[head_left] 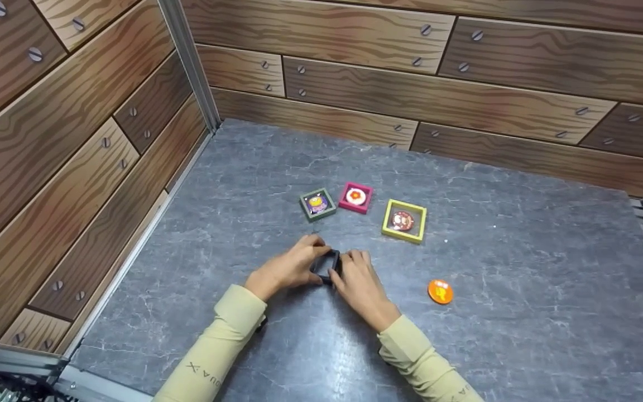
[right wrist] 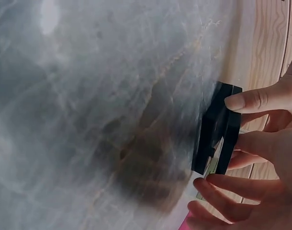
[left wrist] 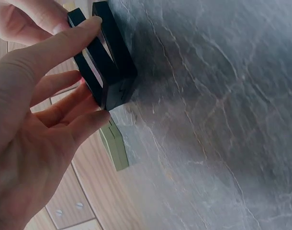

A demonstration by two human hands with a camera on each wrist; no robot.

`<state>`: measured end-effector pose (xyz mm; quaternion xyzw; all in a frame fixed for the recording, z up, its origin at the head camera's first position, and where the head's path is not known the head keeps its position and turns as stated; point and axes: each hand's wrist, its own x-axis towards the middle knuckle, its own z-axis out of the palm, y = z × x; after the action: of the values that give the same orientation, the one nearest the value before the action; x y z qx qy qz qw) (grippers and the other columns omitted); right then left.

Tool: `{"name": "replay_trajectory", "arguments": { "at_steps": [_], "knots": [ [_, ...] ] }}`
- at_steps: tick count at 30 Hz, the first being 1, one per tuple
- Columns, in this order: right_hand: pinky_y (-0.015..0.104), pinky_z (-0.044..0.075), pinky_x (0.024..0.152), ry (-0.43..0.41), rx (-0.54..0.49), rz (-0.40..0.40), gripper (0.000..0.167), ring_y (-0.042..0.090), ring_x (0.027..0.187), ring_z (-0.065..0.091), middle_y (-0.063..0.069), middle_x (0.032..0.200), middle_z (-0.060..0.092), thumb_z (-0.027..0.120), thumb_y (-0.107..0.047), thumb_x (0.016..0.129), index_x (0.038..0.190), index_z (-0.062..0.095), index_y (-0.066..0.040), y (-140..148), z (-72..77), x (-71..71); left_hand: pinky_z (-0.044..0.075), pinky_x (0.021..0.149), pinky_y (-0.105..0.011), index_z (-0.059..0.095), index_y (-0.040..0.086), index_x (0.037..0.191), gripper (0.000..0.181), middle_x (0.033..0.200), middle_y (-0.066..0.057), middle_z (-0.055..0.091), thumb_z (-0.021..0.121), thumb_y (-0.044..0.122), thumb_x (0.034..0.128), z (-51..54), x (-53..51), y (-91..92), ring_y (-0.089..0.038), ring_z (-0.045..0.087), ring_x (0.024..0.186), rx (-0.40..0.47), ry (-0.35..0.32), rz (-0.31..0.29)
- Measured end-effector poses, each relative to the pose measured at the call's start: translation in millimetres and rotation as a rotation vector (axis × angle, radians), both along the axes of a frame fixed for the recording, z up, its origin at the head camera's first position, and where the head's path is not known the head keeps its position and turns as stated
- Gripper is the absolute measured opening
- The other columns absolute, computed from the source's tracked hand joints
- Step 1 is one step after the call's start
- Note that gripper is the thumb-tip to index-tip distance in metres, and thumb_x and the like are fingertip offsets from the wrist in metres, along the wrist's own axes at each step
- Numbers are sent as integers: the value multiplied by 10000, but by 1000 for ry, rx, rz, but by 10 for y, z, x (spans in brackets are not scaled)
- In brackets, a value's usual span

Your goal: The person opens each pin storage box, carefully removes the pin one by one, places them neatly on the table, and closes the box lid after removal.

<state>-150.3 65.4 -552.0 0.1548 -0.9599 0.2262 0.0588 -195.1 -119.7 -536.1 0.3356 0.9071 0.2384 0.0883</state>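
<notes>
A small black square frame [head_left: 337,262] is held between both hands just above the grey surface. My left hand [head_left: 293,263] pinches its left side with thumb and fingers. On its right side my right hand [head_left: 361,285] grips with thumb and fingertips. In the left wrist view the black frame [left wrist: 112,62] shows two parallel black parts, parted at one end and close together at the other, with the left hand [left wrist: 50,100] around them. The right wrist view shows the black frame [right wrist: 215,129] tilted, the right hand's thumb [right wrist: 236,101] on its edge.
Beyond the hands lie a green frame [head_left: 305,214] with a purple and yellow disc, a pink frame [head_left: 346,207] with a white and red disc, and a yellow frame [head_left: 403,238] with a red-brown disc. An orange disc [head_left: 440,292] lies right of the right hand. Wood-patterned walls [head_left: 321,78] stand behind and left.
</notes>
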Motion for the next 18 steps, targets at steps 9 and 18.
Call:
{"name": "replay_trajectory", "arguments": {
  "at_steps": [9, 18],
  "knots": [
    [505, 538, 946, 18, 20, -8, 402, 390, 1062, 549, 237, 1166, 647, 737, -215, 985, 1219, 684, 107, 16, -68, 20, 552, 1127, -468, 620, -95, 1389, 691, 1348, -206, 607, 905, 143, 806, -51, 56, 49, -371, 559, 1273, -20, 38, 22],
    [502, 536, 952, -1, -7, 12, 422, 366, 1065, 527, 217, 1210, 603, 730, -197, 987, 1269, 670, 111, 55, -77, 11, 582, 1094, -464, 654, -65, 1356, 606, 1358, -192, 615, 880, 126, 827, -33, 78, 54, -351, 564, 1265, -11, 28, 32]
  ]
}}
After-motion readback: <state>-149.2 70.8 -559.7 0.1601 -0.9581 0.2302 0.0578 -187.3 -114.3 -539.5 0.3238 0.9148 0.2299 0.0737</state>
